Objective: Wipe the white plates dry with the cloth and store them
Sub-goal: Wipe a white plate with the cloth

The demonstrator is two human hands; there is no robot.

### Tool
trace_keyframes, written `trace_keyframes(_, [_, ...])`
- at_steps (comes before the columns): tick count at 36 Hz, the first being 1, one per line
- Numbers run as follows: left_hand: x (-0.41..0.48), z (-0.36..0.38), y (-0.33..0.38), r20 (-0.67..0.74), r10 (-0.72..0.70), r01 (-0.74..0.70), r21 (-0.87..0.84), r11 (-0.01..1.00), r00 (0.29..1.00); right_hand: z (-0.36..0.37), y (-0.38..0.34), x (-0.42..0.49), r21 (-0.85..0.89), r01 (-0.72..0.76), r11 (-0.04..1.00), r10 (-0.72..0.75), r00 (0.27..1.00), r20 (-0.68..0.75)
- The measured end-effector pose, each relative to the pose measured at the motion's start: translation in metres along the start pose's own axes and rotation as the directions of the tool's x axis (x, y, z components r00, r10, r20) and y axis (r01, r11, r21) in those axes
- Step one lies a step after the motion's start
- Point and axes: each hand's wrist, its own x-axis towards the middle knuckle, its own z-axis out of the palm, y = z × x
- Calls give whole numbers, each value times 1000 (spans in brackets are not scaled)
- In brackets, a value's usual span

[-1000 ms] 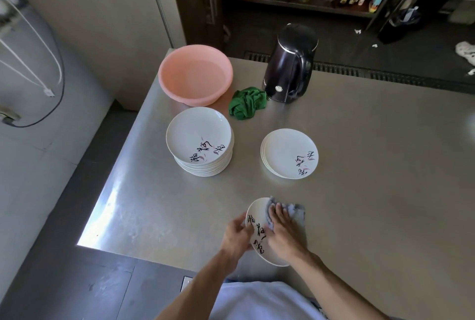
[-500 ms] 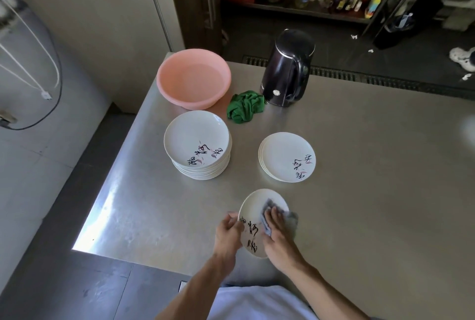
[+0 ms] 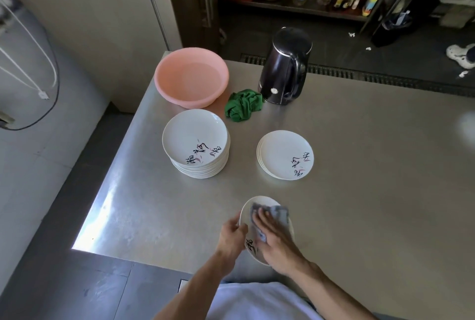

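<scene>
1. Head view: the left hand (image 3: 232, 236) grips the left rim of a tilted white plate (image 3: 259, 202) above the near edge of the steel table (image 3: 359, 204).
2. The right hand (image 3: 276, 236) lies flat with fingers spread, pressing a grey cloth (image 3: 279, 213) onto the plate's face.
3. Farther left stands a tall stack of plates (image 3: 196, 143); to its right, apart from it, a low stack (image 3: 284, 155).
4. At the far end sit a pink basin (image 3: 191, 80), a crumpled green cloth (image 3: 243, 105) and a black kettle (image 3: 285, 66).
</scene>
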Motion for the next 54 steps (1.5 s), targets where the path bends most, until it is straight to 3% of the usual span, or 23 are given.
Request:
trace_keyframes(2, [-2,0,0,11,-7,7,-20,1000,1000,0,-4,-2,75,62,995,-67,996,61])
trace_keyframes(4, [-2,0,1,11,-23,23,-15,1000,1000,2,0,0,13,13,1000,-13,1000,18])
trace_keyframes(7, [-2,2,1,-5,-35,35,1,999,999,-3,8,6,-270,-262,926,242,964,-105])
trace_keyframes(9, [-4,4,3,19,-23,23,-2,1000,1000,-5,9,10,-234,-339,911,324,941,-101])
trace_keyframes(13, [-7,4,7,79,34,-36,16,999,996,-4,-7,8,42,-23,999,23,1000,-9])
trace_keyframes(16, [-8,2,5,84,29,-29,7,1000,996,-8,-7,4,117,-8,993,2,999,50])
trace_keyframes(18, [-7,2,4,84,11,-9,-25,1000,996,-9,1,8,-71,-95,993,96,995,8])
trace_keyframes(20, [-7,3,4,37,-30,33,-64,997,999,-11,5,10,-278,-267,923,268,963,-34])
trace_keyframes(23, [-7,1,1,-8,-58,57,-148,987,998,-7,4,8,-270,-436,858,448,894,-19])
trace_keyframes(26, [-4,-2,-2,-78,-90,69,-241,968,993,-3,-1,6,-285,-414,864,428,904,-14])
trace_keyframes(28, [-1,-3,0,-161,-106,67,-234,970,981,-2,-7,5,-184,-313,932,324,945,34])
trace_keyframes(31, [4,-8,3,-265,-60,45,-62,997,962,0,-16,-1,131,-168,977,156,983,96])
trace_keyframes(33, [6,-9,-1,-273,-32,50,61,997,962,-2,-14,-5,182,-107,978,88,990,106])
trace_keyframes(36, [7,-9,-11,-245,-47,67,76,995,968,-6,-3,-5,14,-129,991,127,986,107])
trace_keyframes(39, [10,-11,-15,-204,-39,48,36,998,978,-13,8,0,-197,-339,920,351,936,28])
trace_keyframes(41, [10,-12,-9,-182,-37,41,18,999,983,-14,11,4,-282,-397,874,411,911,-7])
trace_keyframes(43, [10,-10,-5,-140,-25,29,29,999,990,-10,11,8,-224,-352,909,368,929,35])
trace_keyframes(47, [6,-4,-4,-18,-7,8,35,999,1000,3,3,6,-80,-23,997,30,996,89])
trace_keyframes(49, [3,-5,-4,0,4,-4,41,999,1000,3,2,5,-8,-5,1000,6,994,109])
trace_keyframes(51, [5,-6,-5,-18,15,-14,67,998,1000,3,8,5,-92,-73,993,80,994,77])
trace_keyframes(54, [6,-6,-6,-96,4,-1,28,1000,995,-3,13,8,-327,-309,893,326,945,-5])
